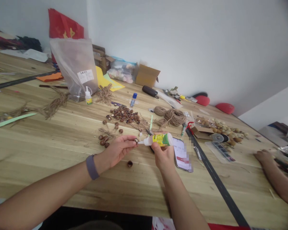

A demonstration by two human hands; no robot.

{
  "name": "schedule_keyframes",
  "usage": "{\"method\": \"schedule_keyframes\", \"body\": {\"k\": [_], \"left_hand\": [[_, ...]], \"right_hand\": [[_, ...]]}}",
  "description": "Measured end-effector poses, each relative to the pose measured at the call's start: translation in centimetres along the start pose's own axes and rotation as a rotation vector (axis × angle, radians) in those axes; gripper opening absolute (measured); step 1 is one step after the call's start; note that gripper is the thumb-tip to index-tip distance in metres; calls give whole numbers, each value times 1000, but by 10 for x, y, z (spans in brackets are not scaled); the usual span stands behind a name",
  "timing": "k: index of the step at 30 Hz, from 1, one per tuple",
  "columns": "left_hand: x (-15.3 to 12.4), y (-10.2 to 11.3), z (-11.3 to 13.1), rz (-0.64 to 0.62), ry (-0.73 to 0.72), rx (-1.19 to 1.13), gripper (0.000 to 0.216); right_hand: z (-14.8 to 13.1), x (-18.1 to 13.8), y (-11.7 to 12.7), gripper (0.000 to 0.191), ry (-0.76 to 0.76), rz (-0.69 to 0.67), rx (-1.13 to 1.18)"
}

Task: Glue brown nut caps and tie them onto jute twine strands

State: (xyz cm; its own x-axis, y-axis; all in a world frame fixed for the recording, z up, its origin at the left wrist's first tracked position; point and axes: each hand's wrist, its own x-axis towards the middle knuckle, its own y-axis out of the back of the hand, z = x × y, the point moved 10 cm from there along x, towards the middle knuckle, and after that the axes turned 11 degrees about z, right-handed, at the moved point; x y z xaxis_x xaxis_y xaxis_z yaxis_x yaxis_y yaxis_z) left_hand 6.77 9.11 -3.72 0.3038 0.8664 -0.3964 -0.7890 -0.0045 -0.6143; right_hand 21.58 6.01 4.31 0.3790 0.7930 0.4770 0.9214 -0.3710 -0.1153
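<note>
My right hand (163, 155) grips a small white glue bottle (158, 140) with a yellow-green label, held sideways with its nozzle pointing left. My left hand (118, 149) pinches a small brown acorn cap (136, 140) at its fingertips, right at the nozzle tip. One loose brown cap (130, 164) lies on the wooden table (62, 134) just below the hands. A small cluster of brown caps (103, 140) sits left of my left hand, and a larger pile of caps (124, 114) lies farther back.
A phone (182, 154) lies right of my right hand. Twine balls (174, 117), a second glue bottle (88, 96), a large plastic bag (74, 67), a cardboard box (147, 75) and nuts (224, 128) stand behind. Another person's hand (264, 157) rests at the right. A black strip (218, 182) crosses the table.
</note>
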Motion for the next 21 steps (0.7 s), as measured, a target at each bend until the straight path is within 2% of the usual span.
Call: {"method": "schedule_keyframes", "body": {"k": [21], "left_hand": [[1, 1, -1, -9, 3, -10, 18]], "right_hand": [[1, 3, 4, 36, 2, 40, -71]]}}
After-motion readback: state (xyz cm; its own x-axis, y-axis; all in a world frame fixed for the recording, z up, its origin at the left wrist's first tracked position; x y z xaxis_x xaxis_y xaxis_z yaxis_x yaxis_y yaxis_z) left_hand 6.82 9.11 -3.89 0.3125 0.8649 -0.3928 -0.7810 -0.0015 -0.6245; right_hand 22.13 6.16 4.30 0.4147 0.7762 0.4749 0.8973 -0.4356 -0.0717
